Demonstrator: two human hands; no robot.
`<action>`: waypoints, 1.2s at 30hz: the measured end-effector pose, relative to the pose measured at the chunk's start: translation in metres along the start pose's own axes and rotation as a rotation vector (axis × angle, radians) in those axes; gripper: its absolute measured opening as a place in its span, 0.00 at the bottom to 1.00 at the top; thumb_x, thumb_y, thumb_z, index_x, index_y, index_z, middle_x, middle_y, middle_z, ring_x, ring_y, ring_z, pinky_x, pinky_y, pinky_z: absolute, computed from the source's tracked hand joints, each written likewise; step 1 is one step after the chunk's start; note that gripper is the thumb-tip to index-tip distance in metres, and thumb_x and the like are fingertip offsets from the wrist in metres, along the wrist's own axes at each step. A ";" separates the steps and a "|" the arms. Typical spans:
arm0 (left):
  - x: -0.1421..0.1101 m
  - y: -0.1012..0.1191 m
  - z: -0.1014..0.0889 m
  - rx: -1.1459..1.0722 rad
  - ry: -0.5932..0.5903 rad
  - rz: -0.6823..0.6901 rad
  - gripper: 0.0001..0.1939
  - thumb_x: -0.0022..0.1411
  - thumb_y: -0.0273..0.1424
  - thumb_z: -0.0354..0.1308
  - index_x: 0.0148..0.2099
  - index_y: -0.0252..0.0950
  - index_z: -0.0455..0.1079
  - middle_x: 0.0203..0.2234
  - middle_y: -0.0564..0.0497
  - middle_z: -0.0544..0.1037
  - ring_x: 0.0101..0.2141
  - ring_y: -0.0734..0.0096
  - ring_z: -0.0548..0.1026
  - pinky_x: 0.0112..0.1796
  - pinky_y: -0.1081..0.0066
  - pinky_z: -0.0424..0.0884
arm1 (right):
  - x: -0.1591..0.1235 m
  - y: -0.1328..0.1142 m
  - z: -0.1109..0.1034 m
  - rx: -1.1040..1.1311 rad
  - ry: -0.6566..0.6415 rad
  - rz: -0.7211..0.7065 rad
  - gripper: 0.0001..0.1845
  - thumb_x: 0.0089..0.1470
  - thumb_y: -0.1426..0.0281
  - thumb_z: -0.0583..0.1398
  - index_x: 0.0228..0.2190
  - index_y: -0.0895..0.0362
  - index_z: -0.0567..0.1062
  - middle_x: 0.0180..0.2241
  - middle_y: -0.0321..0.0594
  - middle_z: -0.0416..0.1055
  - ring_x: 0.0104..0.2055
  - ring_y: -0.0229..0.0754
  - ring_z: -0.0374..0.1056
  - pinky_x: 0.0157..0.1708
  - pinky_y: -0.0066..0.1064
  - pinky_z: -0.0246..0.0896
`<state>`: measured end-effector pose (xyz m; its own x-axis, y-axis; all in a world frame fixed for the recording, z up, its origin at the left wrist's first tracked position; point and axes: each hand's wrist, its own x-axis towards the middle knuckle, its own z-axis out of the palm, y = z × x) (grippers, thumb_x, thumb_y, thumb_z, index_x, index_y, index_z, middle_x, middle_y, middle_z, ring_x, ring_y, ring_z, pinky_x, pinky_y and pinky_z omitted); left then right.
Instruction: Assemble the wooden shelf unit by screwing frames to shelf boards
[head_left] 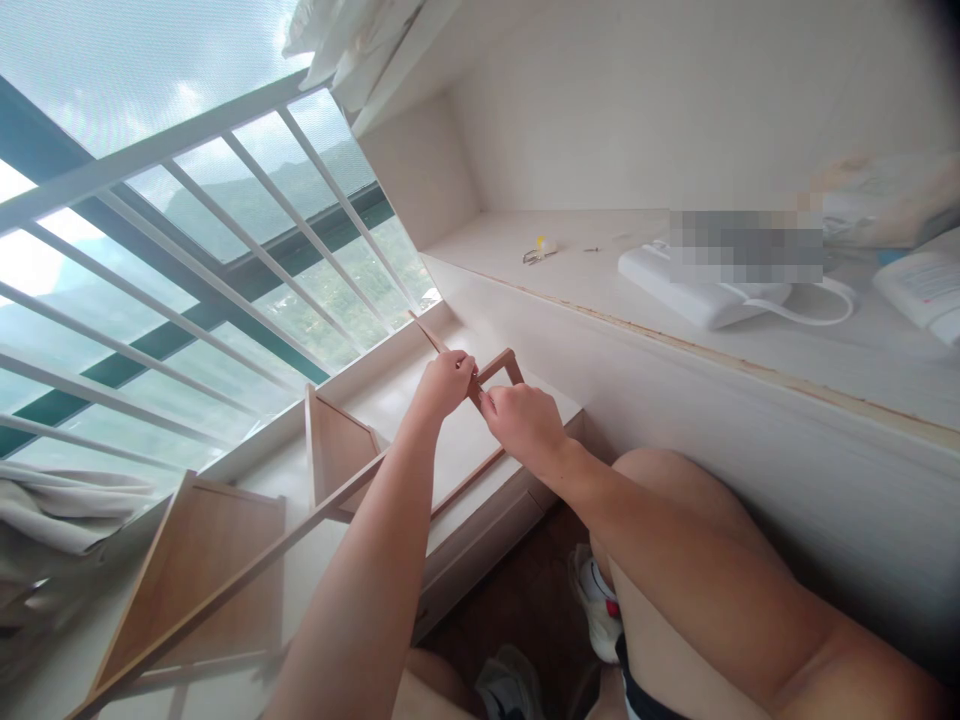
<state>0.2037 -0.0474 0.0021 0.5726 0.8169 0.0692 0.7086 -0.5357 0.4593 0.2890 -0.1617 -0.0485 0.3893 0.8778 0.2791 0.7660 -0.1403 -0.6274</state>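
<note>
Wooden frame (498, 368) sits between the two hands, held above the window ledge (465, 435) near its far right corner, just beside the wall under the tabletop (611, 265). Left hand (450, 382) curls its fingers closed around a slim bar of the frame; right hand (525, 418) grips it just beside, thumb pressed against the wood.

Along the ledge toward the left stand two tilted wooden panels, a smaller one (343, 440) and a larger one (206, 570), with a long wooden bar (247, 575) crossing in front of both; its joins cannot be made out. A brown strip (471, 480) lies along the ledge's front edge.

On the tabletop, a translucent plastic bag (874, 205) rests toward the right end; what it contains is too blurred to tell. A white printed packet (926, 290) lies nearer the front edge, its contents hidden. Left of it are a white device (686, 285) with a looped cord (814, 310) and a blurred-out patch above. Small metal pieces (532, 256) and a yellow-and-white item (546, 243) lie near the tabletop's left end.
</note>
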 end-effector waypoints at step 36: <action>-0.002 0.002 -0.002 -0.035 -0.016 -0.021 0.14 0.59 0.36 0.46 0.27 0.37 0.67 0.20 0.51 0.71 0.21 0.72 0.63 0.25 0.71 0.57 | -0.013 0.013 -0.001 0.466 0.036 -0.043 0.21 0.61 0.58 0.51 0.26 0.57 0.75 0.20 0.39 0.70 0.24 0.38 0.64 0.29 0.29 0.54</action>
<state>0.2036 -0.0497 0.0044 0.5649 0.8239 0.0453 0.7055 -0.5107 0.4914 0.2949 -0.1751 -0.0594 0.3862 0.8607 0.3317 0.4739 0.1234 -0.8719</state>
